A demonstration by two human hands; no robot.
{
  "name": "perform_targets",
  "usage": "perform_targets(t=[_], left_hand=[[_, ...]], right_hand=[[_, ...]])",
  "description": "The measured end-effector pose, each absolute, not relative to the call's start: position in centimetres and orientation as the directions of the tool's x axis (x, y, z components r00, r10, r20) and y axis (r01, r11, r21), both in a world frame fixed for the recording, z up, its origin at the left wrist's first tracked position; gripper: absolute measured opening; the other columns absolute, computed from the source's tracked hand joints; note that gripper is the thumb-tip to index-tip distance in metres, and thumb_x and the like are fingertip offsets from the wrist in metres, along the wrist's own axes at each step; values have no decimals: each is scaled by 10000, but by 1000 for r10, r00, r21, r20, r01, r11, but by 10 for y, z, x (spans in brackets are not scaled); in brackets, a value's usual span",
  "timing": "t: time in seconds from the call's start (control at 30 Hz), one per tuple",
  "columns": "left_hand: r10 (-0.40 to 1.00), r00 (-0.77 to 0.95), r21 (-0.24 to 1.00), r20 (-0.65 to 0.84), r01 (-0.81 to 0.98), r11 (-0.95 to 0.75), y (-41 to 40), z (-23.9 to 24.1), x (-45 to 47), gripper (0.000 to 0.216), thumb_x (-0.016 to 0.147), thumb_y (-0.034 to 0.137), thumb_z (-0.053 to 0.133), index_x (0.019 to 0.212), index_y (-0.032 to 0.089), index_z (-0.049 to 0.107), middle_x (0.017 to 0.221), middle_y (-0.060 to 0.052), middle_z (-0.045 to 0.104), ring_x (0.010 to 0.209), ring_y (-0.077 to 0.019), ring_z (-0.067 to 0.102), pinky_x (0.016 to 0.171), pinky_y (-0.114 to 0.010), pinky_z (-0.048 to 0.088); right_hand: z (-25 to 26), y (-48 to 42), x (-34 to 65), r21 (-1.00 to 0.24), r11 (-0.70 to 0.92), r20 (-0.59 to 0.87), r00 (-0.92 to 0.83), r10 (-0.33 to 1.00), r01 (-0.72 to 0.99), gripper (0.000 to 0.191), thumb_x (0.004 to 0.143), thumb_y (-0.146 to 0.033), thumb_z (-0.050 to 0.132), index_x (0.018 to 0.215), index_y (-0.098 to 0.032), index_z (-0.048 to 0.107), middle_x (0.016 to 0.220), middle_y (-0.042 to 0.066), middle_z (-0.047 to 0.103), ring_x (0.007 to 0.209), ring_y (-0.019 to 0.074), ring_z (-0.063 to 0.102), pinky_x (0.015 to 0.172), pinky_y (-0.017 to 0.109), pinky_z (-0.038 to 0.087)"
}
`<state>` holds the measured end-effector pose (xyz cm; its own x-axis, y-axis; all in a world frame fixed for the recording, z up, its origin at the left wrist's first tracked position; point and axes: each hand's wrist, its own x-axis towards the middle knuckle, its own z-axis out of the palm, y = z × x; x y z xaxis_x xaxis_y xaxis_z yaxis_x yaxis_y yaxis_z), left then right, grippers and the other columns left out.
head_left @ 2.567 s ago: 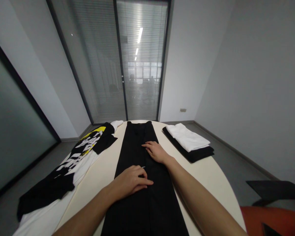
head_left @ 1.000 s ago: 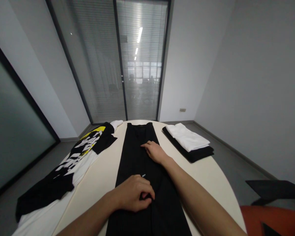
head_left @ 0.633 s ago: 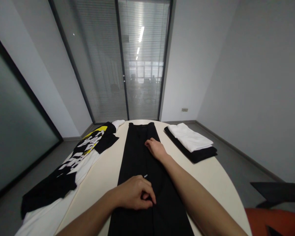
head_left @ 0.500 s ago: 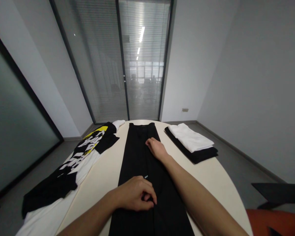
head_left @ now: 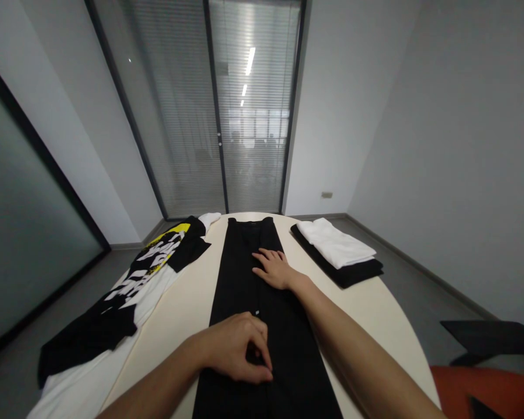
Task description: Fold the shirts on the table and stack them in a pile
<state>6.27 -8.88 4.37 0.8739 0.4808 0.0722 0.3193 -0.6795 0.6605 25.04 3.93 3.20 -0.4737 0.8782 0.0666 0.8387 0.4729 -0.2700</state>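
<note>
A long black garment [head_left: 244, 273] lies lengthwise down the middle of the cream oval table [head_left: 187, 302]. My left hand [head_left: 238, 352] rests on the near part of the garment, its fingers curled and pinching the black fabric beside a small white mark. My right hand [head_left: 274, 267] lies flat on the garment farther away, fingers stretched out and apart, pressing the cloth down.
A black, white and yellow printed shirt [head_left: 135, 273] sprawls over white cloth at the table's left edge. A folded white garment [head_left: 334, 244] sits on folded black cloth at the right. A dark chair part and an orange seat [head_left: 471, 384] stand at lower right. Glass doors with blinds lie beyond.
My left hand went from lying flat to pinching the fabric and slid slightly nearer. My right hand curled briefly, then flattened with fingers spread on the garment.
</note>
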Motion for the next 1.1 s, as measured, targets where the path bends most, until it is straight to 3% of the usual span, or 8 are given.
perform_targets(t=[0.17, 0.23, 0.3, 0.47, 0.63, 0.73, 0.87, 1.1], left_hand=[[494, 868, 625, 46, 361, -692, -89, 49, 62, 176, 732, 326, 811, 884, 250, 765, 847, 13, 670, 802, -138, 635, 856, -278, 453], [517, 854, 583, 56, 392, -711, -88, 51, 62, 171, 737, 299, 805, 893, 257, 748, 890, 13, 670, 865, -153, 636, 915, -308, 435], [548, 833, 542, 79, 425, -725, -86, 51, 60, 158, 763, 282, 776, 914, 259, 733, 932, 5, 666, 920, -170, 627, 947, -331, 425], [605, 777, 527, 172, 446, -723, -78, 51, 50, 214, 869, 253, 641, 1075, 258, 699, 1093, -34, 650, 1027, -185, 600, 940, -315, 461], [724, 620, 483, 301, 555, -677, -58, 49, 23, 183, 924, 211, 537, 1042, 236, 674, 1111, -48, 648, 1055, -188, 596, 968, -338, 471], [784, 533, 450, 319, 643, -620, -46, 41, 7, 220, 905, 225, 571, 1112, 243, 644, 1195, -62, 619, 1113, -209, 577, 1006, -383, 465], [775, 586, 452, 238, 639, -622, -42, 34, 0, 287, 864, 284, 659, 1150, 262, 651, 1299, -71, 576, 1221, -230, 537, 1080, -417, 423], [770, 603, 437, 208, 647, -625, -46, 30, 5, 404, 862, 386, 685, 1252, 291, 638, 1387, -85, 540, 1289, -256, 494, 1103, -450, 398]], right_hand=[[47, 16, 247, -304, 267, -251, -347, 904, 914, 799, 932, -629, 438, 1575, -198, 242, 1644, 149, 138, 1499, 405, 106, 1157, 646, 108], [44, 7, 244, -318, 260, -289, -354, 889, 912, 839, 926, -663, 413, 1584, -187, 201, 1651, 135, 76, 1506, 398, 34, 1167, 641, 84], [37, 1, 242, -333, 290, -233, -376, 897, 898, 838, 939, -671, 366, 1586, -169, 186, 1653, 128, 47, 1508, 387, -11, 1177, 628, 63], [21, 8, 251, -418, 419, 143, -397, 907, 806, 666, 972, -580, 398, 1495, -168, 403, 1599, 128, 308, 1495, 329, 194, 1194, 561, 159], [29, 15, 284, -399, 591, 314, -501, 806, 701, 300, 969, -296, 489, 1184, -185, 666, 1325, 127, 600, 1281, 248, 509, 1109, 431, 370], [44, 6, 302, -384, 657, 235, -620, 749, 649, 215, 909, -268, 599, 1083, -212, 713, 1149, 97, 662, 1114, 233, 594, 1009, 381, 444], [61, -13, 300, -400, 695, 99, -725, 681, 598, 170, 822, -284, 726, 983, -233, 745, 1011, 57, 675, 987, 216, 623, 914, 335, 470], [69, -31, 279, -426, 714, 31, -780, 626, 556, 228, 838, -223, 695, 1065, -222, 715, 1078, 62, 668, 1039, 216, 619, 954, 324, 454]])
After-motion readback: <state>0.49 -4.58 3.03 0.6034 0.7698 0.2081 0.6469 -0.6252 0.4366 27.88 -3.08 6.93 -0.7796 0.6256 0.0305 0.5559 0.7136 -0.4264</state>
